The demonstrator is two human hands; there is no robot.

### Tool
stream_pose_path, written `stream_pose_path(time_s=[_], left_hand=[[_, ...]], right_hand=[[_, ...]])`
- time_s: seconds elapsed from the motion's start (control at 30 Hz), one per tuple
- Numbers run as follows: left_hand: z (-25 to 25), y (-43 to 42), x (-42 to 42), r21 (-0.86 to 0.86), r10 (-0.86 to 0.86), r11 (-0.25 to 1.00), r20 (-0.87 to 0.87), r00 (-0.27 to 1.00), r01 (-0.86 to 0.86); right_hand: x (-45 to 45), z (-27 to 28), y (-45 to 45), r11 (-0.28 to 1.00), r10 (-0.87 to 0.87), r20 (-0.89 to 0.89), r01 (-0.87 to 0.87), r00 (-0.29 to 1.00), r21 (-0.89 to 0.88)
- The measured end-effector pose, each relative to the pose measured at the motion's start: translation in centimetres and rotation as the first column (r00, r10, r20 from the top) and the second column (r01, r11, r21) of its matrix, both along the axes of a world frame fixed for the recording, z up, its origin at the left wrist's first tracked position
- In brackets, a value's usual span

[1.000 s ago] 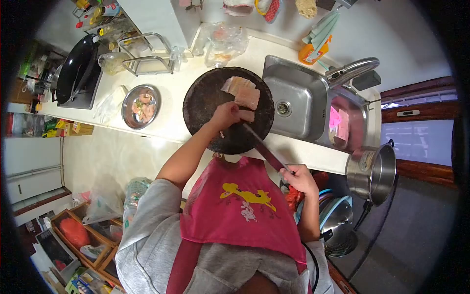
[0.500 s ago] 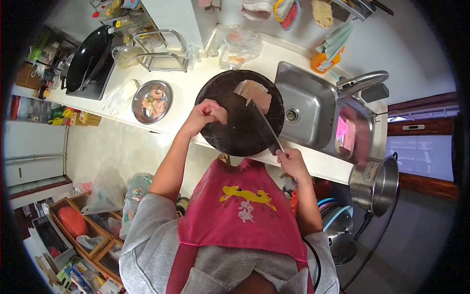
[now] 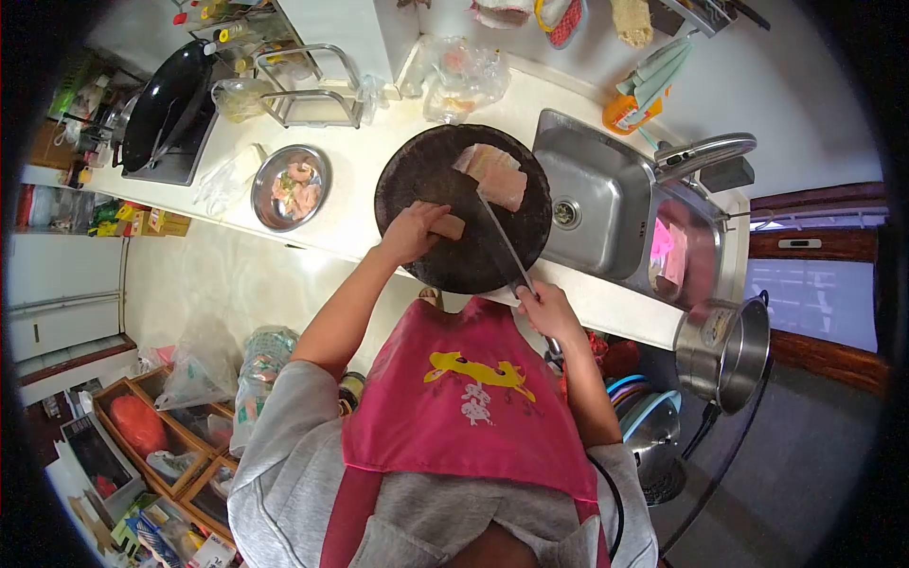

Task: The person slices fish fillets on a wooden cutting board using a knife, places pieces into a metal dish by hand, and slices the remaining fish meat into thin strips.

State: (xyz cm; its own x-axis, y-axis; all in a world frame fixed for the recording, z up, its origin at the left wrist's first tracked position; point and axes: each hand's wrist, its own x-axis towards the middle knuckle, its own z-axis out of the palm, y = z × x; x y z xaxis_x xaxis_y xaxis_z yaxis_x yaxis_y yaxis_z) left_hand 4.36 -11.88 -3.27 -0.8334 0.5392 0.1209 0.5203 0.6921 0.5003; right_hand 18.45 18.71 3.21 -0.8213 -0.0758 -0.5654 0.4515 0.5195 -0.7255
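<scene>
A round dark chopping board (image 3: 426, 166) lies on the counter left of the sink. Over its left part, my left hand (image 3: 415, 233) has its fingers on a small pale piece of meat (image 3: 447, 226). My right hand (image 3: 546, 309) is closed round the handle of a knife (image 3: 504, 239) at the board's lower right edge. The blade points up and left across the board, its tip close to a larger slab of pink meat (image 3: 499, 182) on the upper right part.
Left of the board stands a steel bowl (image 3: 292, 187) with meat pieces. A steel sink (image 3: 592, 199) is on the right, with a pot (image 3: 705, 350) at the counter's end. Plastic bags (image 3: 459, 80) lie behind the board, and a wok (image 3: 166, 109) sits far left.
My left hand first carried the small piece left, off the slab, then came back right with it over the board. The knife moved from the small piece toward the slab.
</scene>
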Motion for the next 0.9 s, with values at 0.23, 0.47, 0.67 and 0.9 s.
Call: stream_pose_path(time_s=[0.23,0.47,0.67,0.9], left_hand=[[0.1,2.4,-0.1,-0.089,0.354,0.934,0.361,0.863,-0.346],[1.6,4.2,5.5,0.001,0.128,0.714,0.983,0.132,-0.7],[-2.4,0.7,3.9,0.315,0.353,0.873,0.121,0.928,-0.373],[0.5,1.2,-0.9,-0.155,-0.166,0.968,0.183,0.969,0.196]], right_hand=[[-0.4,2.2,-0.7,0.997,-0.07,0.069,0.073,0.995,-0.035],[-0.5,1.3,-0.3,0.993,0.0,0.034,-0.004,0.999,0.121],[-2.1,0.9,-1.0,0.934,0.143,-0.173,-0.075,0.975,0.348],[-1.3,-3.3,0.3,0.96,0.086,-0.215,-0.023,0.973,0.279]])
